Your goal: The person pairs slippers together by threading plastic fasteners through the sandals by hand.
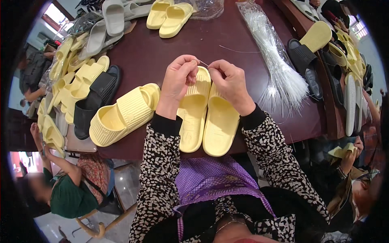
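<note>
As left hand (pixel 178 77) pinches, right hand (pixel 231 79) curls opposite.

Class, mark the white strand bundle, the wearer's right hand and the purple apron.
White strand bundle (pixel 275 60): head view, middle.
Wearer's right hand (pixel 231 84): head view, its back.
Purple apron (pixel 212 181): head view, checked front.

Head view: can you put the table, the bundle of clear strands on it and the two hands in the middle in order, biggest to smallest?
1. Table
2. Strand bundle
3. Left hand and right hand: too alike to rank.
</note>
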The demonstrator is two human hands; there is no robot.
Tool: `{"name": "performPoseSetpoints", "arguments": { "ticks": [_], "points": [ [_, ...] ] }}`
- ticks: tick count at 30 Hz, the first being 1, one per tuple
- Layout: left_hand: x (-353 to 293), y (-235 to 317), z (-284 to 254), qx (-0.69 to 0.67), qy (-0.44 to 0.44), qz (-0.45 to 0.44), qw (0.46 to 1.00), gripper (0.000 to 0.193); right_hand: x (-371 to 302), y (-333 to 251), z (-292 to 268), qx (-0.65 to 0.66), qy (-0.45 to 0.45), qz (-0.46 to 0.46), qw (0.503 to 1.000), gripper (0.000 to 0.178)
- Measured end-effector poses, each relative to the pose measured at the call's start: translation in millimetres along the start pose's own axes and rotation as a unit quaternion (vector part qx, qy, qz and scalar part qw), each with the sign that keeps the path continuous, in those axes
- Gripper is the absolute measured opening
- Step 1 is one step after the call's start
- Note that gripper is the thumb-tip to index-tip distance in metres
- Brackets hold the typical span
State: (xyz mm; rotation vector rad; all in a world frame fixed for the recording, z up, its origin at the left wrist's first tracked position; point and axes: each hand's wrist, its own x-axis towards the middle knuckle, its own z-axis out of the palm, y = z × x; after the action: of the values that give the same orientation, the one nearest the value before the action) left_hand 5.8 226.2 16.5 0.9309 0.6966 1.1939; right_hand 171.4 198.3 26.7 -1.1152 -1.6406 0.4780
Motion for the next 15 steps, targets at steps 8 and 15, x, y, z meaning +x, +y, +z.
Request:
{"name": "performPoseSetpoints", "arguments": {
  "ticks": [8,15],
  "points": [
    [-0.2,0.4,3.9,-0.001,-0.002,0.010,1.000,0.006,2.1,-2.2,-2.4,-0.002,-0.009,-0.012,1.000,0.007],
    [-1.7,3.2,1.7,-0.005,0.006,-0.007,1.000,0.004,4.3,-5.4,0.5,0.017,-0.005,-0.021,1.000,0.008]
  ]
}}
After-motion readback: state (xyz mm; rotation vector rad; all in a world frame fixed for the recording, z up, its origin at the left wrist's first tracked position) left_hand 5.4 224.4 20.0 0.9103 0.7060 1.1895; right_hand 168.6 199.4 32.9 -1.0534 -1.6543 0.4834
